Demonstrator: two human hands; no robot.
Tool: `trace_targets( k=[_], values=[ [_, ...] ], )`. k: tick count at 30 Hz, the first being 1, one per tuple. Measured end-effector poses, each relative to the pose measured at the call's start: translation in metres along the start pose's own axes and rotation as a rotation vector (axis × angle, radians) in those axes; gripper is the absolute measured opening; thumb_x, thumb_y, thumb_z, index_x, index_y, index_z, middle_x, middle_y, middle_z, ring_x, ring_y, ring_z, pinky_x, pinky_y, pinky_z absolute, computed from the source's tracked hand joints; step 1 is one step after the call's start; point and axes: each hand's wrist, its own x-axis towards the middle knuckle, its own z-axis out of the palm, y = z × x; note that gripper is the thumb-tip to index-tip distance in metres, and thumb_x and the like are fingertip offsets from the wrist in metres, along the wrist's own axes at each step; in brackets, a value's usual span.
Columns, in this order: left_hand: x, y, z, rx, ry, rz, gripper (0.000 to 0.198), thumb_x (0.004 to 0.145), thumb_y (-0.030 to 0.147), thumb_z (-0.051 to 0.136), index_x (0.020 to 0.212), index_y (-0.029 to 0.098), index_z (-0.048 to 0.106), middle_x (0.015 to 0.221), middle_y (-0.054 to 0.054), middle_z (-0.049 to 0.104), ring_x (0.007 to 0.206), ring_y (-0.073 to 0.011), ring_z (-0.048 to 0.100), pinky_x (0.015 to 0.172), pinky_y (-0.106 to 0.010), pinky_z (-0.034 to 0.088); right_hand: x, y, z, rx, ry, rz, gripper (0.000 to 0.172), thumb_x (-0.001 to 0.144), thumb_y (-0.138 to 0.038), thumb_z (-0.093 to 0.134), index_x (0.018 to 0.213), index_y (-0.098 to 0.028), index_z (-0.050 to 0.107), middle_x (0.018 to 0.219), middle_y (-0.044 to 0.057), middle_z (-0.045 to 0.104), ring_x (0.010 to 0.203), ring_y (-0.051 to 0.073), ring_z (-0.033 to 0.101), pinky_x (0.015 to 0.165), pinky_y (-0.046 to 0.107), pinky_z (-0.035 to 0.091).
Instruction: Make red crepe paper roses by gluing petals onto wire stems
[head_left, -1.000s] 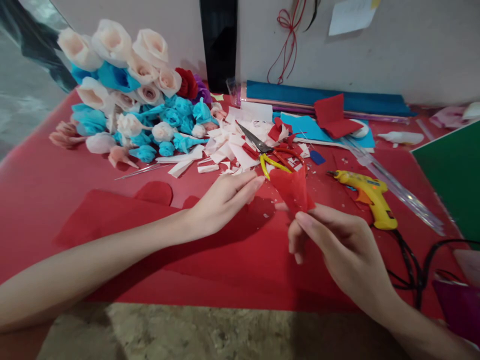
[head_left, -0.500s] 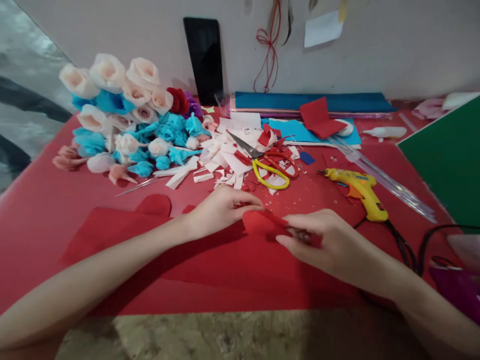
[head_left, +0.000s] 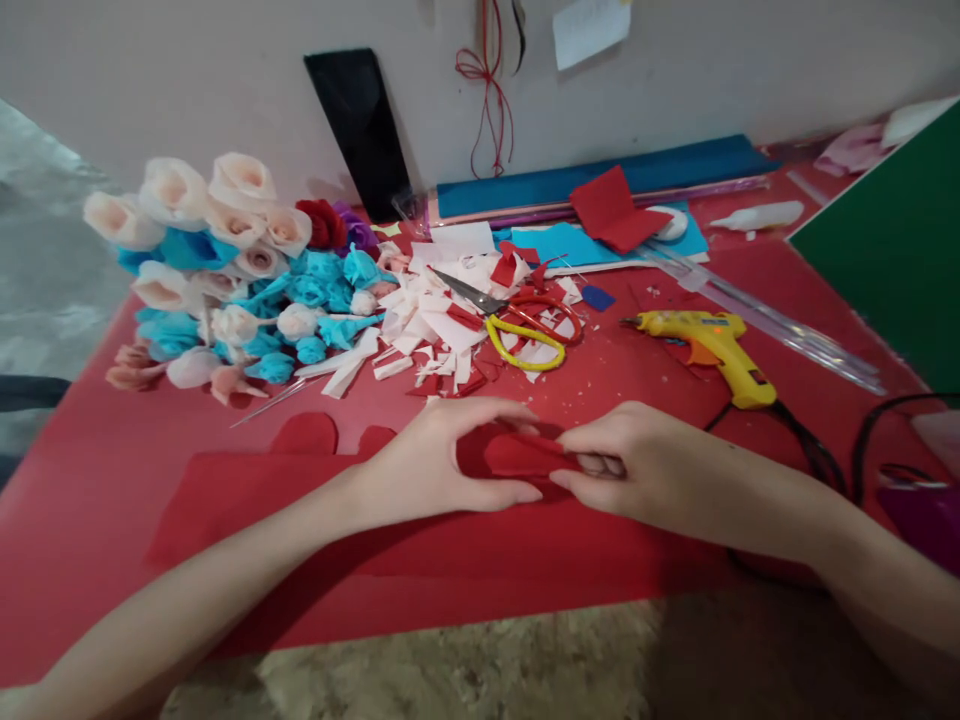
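Note:
Both of my hands meet over the red table sheet [head_left: 112,450], holding a small piece of red crepe paper [head_left: 517,452] between them. My left hand [head_left: 442,460] curls round its left side, thumb underneath and fingers over the top. My right hand [head_left: 637,465] pinches its right end with closed fingers. Cut red paper shapes [head_left: 247,470] lie flat on the table beside my left forearm.
A heap of pink, white and blue paper roses [head_left: 232,270] sits at the back left. Scissors with yellow and red handles [head_left: 517,325] lie among paper scraps. A yellow glue gun [head_left: 712,345] with its black cord lies to the right. A green board [head_left: 892,240] stands far right.
My right hand brought the red paper down from an upright hold to the table. My left hand closed onto it. The view shifted to the right.

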Motion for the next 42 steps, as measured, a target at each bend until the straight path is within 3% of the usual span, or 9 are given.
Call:
trace_targets(
  k=[4,9,16,28,37,42],
  values=[
    [-0.003,0.001,0.008,0.186,-0.001,0.016,0.031,0.07,0.034,0.065,0.096,0.019,0.061,0.096,-0.004,0.067,0.089,-0.0173,0.061,0.08,-0.03,0.048,0.001,-0.002,0.002,0.017,-0.016,0.02,0.025,0.082,-0.029,0.048,0.06,-0.016,0.045,0.052,-0.005,0.036,0.048,0.005,0.029,0.048,0.021,0.019],
    [-0.003,-0.001,0.011,0.159,0.042,0.038,0.015,0.072,0.025,0.064,0.085,0.018,0.064,0.084,-0.001,0.068,0.079,-0.0132,0.061,0.074,-0.024,0.048,0.0,0.0,0.005,0.059,-0.074,0.036,0.025,0.083,-0.028,0.045,0.061,-0.016,0.043,0.054,-0.006,0.037,0.05,0.005,0.031,0.049,0.021,0.021],
    [-0.004,0.0,0.012,0.106,0.125,0.041,0.017,0.071,0.023,0.065,0.086,0.016,0.065,0.082,-0.001,0.069,0.077,-0.0112,0.062,0.072,-0.02,0.049,0.0,0.003,0.004,0.069,-0.106,0.061,0.03,0.086,-0.03,0.041,0.06,-0.015,0.037,0.052,-0.006,0.033,0.049,0.005,0.028,0.047,0.022,0.022],
    [-0.003,-0.001,0.015,0.006,-0.041,-0.056,0.016,0.072,0.02,0.062,0.087,0.015,0.065,0.083,0.0,0.07,0.074,-0.0094,0.063,0.071,-0.017,0.048,0.005,0.004,-0.003,0.053,-0.204,0.03,0.031,0.083,-0.031,0.045,0.058,-0.014,0.038,0.053,-0.006,0.038,0.049,0.004,0.031,0.048,0.02,0.021],
    [-0.001,-0.012,0.023,0.011,0.067,-0.051,0.016,0.072,0.019,0.061,0.086,0.014,0.066,0.078,-0.002,0.07,0.068,-0.011,0.063,0.066,-0.019,0.049,0.007,0.017,-0.001,0.044,-0.126,0.01,0.024,0.084,-0.042,0.047,0.077,-0.02,0.055,0.061,-0.006,0.048,0.055,0.006,0.039,0.053,0.02,0.028],
    [-0.002,-0.011,0.019,0.022,0.106,0.027,0.02,0.075,0.016,0.057,0.094,0.014,0.063,0.091,-0.004,0.069,0.083,-0.0127,0.063,0.077,-0.021,0.049,0.008,0.018,0.0,0.009,-0.067,0.021,0.02,0.084,-0.036,0.047,0.077,-0.021,0.058,0.055,-0.007,0.044,0.051,0.005,0.035,0.05,0.02,0.027]
  ],
)
